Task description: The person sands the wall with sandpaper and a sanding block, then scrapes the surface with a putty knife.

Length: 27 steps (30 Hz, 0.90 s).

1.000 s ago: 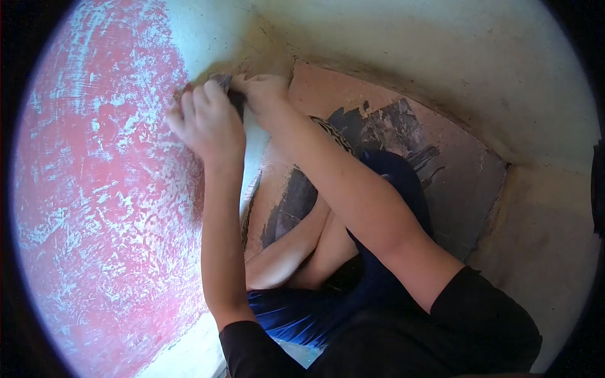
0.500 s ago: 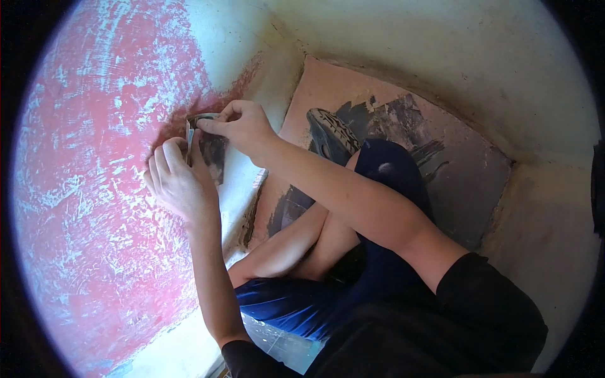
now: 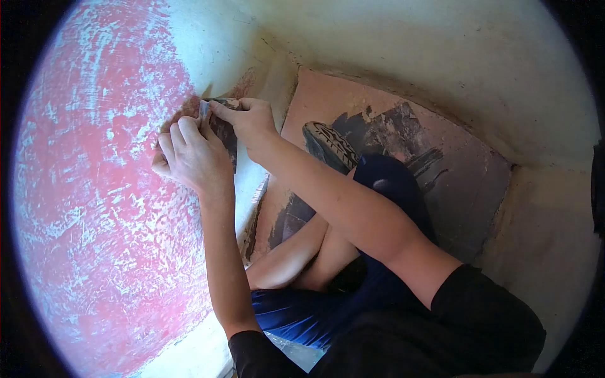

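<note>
Both hands meet at the left of the scene, at the pink-painted wall with whitish streaks (image 3: 107,189), around a thin, flat, dark grey piece with a pale strip at its edge (image 3: 225,133). The left hand (image 3: 192,154) grasps the pale edge of this piece, fingers curled and knuckles up, close against the pink paint; whether its fingertips touch the wall cannot be told. The right hand (image 3: 252,123), just to the right, pinches the far edge of the same piece between thumb and forefinger, its other fingers bent. The dark part of the piece lies between the two hands, partly hidden by them. A bare, cream-coloured strip of wall (image 3: 211,38) runs beyond the hands. To the right, the reddish-brown floor with dark grey smears (image 3: 466,170) reaches the plain, cream-coloured far wall (image 3: 428,44). On the near side of the smears, a dark shoe with a patterned surface (image 3: 331,146) shows just beyond the navy-blue cloth garment (image 3: 394,179) over the bent legs. The right forearm crosses above the legs, and black sleeves (image 3: 485,309) cover both upper arms.
</note>
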### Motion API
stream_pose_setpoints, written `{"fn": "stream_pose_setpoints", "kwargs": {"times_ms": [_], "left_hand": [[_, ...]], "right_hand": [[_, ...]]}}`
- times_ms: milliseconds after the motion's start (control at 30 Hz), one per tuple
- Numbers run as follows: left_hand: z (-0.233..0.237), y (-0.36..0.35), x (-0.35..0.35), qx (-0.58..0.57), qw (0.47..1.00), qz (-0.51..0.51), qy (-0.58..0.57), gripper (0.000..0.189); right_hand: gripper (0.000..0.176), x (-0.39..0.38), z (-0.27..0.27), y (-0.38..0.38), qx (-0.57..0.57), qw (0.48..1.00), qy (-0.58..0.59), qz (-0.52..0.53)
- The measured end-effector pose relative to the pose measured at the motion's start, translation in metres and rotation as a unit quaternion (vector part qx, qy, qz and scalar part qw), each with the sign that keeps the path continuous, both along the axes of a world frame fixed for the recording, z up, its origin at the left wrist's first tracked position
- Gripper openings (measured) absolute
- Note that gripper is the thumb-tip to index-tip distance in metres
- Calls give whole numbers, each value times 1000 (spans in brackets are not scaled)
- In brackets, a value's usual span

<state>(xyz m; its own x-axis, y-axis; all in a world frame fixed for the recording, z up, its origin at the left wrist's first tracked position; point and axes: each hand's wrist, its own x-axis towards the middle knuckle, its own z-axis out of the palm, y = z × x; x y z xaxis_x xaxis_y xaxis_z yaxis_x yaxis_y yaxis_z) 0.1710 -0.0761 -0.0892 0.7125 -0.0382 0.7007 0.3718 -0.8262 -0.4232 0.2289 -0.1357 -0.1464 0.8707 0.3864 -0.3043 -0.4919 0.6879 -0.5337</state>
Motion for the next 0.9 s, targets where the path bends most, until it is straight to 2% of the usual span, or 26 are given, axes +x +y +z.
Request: {"fn": "stream_pose_setpoints", "kwargs": {"times_ms": [133, 200, 267, 333, 367, 400, 433, 500, 567, 600, 633, 700, 767, 833, 900], "left_hand": [[-16, -3, 22, 23, 999, -40, 1, 8], [-31, -7, 39, 30, 995, -95, 8, 8], [-44, -11, 63, 18, 992, -119, 28, 7], [-48, -12, 75, 10, 988, -146, 49, 6], [-47, -12, 75, -5, 988, -139, 61, 5], [-46, -12, 72, -19, 989, -130, 72, 5], [-42, -9, 66, -18, 989, -127, 73, 5], [-31, -3, 47, -7, 989, -141, 52, 6], [-10, 1, 12, 10, 994, -109, 26, 10], [-4, 5, -5, 11, 997, -82, 8, 11], [0, 13, -18, 6, 995, -101, -9, 14], [-3, 15, -23, 22, 999, -46, -1, 14], [-7, 12, -9, 18, 997, -76, 1, 13], [-17, 5, 14, 13, 994, -107, -1, 13], [-32, 3, 36, 29, 993, -115, 12, 10]], "right_hand": [[16, 12, -27, 15, 17, 998, 31, -47], [13, 28, -45, 20, 27, 997, 45, -62], [7, 42, -53, 13, 67, 985, 111, -110], [4, 58, -69, 11, 99, 985, 121, -79], [9, 59, -77, 11, 132, 981, 131, -45], [16, 55, -75, 9, 114, 985, 118, -45], [16, 49, -71, 10, 115, 985, 118, -42], [16, 35, -64, 12, 101, 994, 46, -19], [16, 10, -45, 16, 18, 998, 41, 47], [15, -6, -31, 22, 14, 999, 29, 40], [14, -16, -22, 27, 10, 999, 18, 33], [14, -17, -18, 22, 13, 999, 24, 44], [14, -8, -18, 20, 11, 998, 25, 57], [16, 10, -18, 17, 41, 996, 58, -62], [14, 27, -21, 12, 71, 991, 74, -83]]}}
